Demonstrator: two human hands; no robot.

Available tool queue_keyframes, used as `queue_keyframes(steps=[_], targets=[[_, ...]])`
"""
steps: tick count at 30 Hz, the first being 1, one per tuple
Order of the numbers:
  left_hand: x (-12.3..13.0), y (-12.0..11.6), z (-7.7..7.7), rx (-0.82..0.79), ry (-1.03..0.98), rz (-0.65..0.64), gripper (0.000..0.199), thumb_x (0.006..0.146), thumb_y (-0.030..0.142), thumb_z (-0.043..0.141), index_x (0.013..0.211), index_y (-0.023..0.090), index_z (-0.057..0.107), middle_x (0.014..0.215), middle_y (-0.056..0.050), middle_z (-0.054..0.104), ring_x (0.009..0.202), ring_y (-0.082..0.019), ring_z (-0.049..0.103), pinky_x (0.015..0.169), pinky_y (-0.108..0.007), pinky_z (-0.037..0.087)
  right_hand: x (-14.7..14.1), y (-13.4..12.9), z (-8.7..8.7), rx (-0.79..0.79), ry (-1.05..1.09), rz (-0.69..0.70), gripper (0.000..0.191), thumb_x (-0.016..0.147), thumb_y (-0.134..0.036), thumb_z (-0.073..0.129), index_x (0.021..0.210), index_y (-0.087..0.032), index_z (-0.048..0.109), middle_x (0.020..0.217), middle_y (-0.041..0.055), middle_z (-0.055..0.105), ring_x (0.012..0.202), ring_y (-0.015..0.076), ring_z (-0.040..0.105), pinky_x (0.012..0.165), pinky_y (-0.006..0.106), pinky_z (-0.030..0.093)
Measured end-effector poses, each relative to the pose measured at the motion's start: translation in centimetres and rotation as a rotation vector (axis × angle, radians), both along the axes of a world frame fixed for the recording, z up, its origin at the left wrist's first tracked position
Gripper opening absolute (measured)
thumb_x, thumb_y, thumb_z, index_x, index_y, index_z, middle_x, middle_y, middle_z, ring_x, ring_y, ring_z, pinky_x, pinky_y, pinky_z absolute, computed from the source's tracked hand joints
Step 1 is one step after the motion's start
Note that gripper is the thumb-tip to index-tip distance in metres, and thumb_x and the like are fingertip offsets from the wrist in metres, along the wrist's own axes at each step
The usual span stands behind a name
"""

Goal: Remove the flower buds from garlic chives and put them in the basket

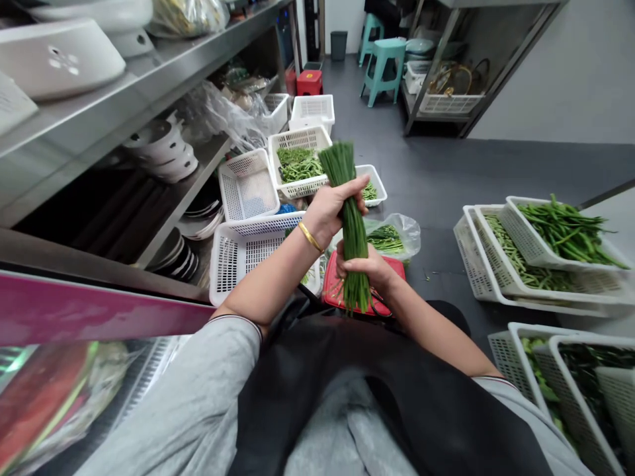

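Head view: left hand (pixel 331 210) and right hand (pixel 366 268) both gripped the chive bundle (pixel 350 218); light, limp, probably best held mid-stalk.

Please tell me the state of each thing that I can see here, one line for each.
Left hand: closed around the upper part of the bunch.
Right hand: closed around its lower part.
Bunch of green stalks: held upright, ends level.
Red board: flat under the bunch.
Plastic bag: open, greens inside.
Nearest white basket: mostly empty.
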State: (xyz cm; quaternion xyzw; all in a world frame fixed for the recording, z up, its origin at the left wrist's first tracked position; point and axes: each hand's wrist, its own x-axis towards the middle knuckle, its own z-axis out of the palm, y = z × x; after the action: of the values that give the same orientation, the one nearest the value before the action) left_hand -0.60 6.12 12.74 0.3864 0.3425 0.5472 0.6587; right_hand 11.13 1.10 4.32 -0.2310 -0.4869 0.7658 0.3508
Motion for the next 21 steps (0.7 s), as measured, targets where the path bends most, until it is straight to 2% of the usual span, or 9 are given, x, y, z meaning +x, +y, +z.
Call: queue_keyframes(steps=[3,5,8,11,12,14,17,19,21], targets=[[-0.8,-0.2,-1.8,0.072,-0.043,-0.240,0.053,0.061,0.046,0.082,0.098,0.011,0.065,0.081,-0.007,0.070,0.082,-0.020,0.069,0.074,-0.030,0.054,0.2,-0.5,-0.6,-0.080,0.327,0.268,0.036,0.064,-0.034,0.072,0.085,-0.019,0.048,0.058,-0.0074,0.046,0.047,0.0066,0.045,0.052,0.023,0.044],[-1.0,-0.6,-3.6,0.114,-0.064,-0.416,0.071,0.050,0.047,0.086,0.106,0.012,0.064,0.094,-0.012,0.073,0.095,-0.026,0.067,0.080,-0.033,0.054,-0.1,-0.3,-1.3,-0.025,0.406,0.401,0.037,0.066,-0.042,0.069,0.083,-0.020,0.045,0.057,-0.0082,0.042,0.045,0.0062,0.043,0.052,0.024,0.046],[-0.9,-1.3,-5.4,0.154,-0.069,-0.681,0.088,0.040,0.046,0.088,0.116,0.012,0.061,0.098,-0.016,0.073,0.103,-0.033,0.065,0.082,-0.037,0.052,-1.2,0.5,-2.3,0.104,0.276,0.459,0.056,0.055,-0.066,0.067,0.082,-0.021,0.045,0.057,-0.0069,0.042,0.049,0.0090,0.045,0.058,0.032,0.051],[-0.8,-1.7,-5.5,0.183,-0.038,-0.731,0.072,0.049,0.038,0.085,0.112,0.010,0.062,0.085,-0.014,0.074,0.096,-0.032,0.067,0.084,-0.041,0.050,-1.7,1.4,-2.6,0.159,0.020,0.410,0.083,0.038,-0.088,0.054,0.087,-0.021,0.051,0.067,-0.0002,0.052,0.064,0.0171,0.055,0.065,0.042,0.053],[-0.9,-1.8,-5.4,0.179,-0.029,-0.703,0.063,0.052,0.033,0.083,0.107,0.010,0.063,0.078,-0.012,0.073,0.091,-0.031,0.068,0.084,-0.041,0.050,-1.5,1.7,-2.5,0.172,-0.068,0.388,0.087,0.039,-0.091,0.049,0.089,-0.020,0.053,0.071,0.0024,0.054,0.070,0.0200,0.057,0.067,0.043,0.053],[-1.0,-1.8,-5.4,0.150,-0.039,-0.619,0.045,0.056,0.026,0.078,0.096,0.011,0.065,0.064,-0.005,0.069,0.078,-0.026,0.069,0.084,-0.040,0.049,-0.3,2.4,-2.0,0.202,-0.268,0.337,0.080,0.049,-0.089,0.049,0.090,-0.020,0.056,0.078,0.0057,0.059,0.080,0.0237,0.060,0.073,0.044,0.052],[-1.6,-1.4,-6.2,0.089,-0.060,-0.497,0.029,0.052,0.019,0.071,0.079,0.012,0.060,0.053,0.001,0.061,0.057,-0.018,0.064,0.073,-0.035,0.051,2.8,3.4,-0.3,0.266,-0.595,0.209,0.051,0.061,-0.064,0.068,0.085,-0.019,0.061,0.080,0.0067,0.063,0.089,0.0262,0.061,0.082,0.042,0.050],[-2.2,-1.2,-6.8,0.020,-0.006,-0.469,0.025,0.050,0.016,0.067,0.073,0.013,0.056,0.049,0.003,0.058,0.046,-0.013,0.057,0.060,-0.031,0.049,4.9,3.5,1.6,0.426,-0.814,-0.034,0.037,0.065,-0.050,0.073,0.082,-0.018,0.064,0.080,0.0074,0.064,0.087,0.0258,0.062,0.082,0.040,0.050],[-2.5,-1.1,-7.1,-0.066,0.075,-0.482,0.023,0.051,0.015,0.064,0.071,0.013,0.054,0.045,0.004,0.054,0.040,-0.012,0.052,0.049,-0.026,0.045,6.3,3.0,4.0,0.699,-0.898,-0.429,0.028,0.077,-0.044,0.065,0.085,-0.017,0.066,0.083,0.0083,0.065,0.082,0.0220,0.063,0.077,0.036,0.051]])
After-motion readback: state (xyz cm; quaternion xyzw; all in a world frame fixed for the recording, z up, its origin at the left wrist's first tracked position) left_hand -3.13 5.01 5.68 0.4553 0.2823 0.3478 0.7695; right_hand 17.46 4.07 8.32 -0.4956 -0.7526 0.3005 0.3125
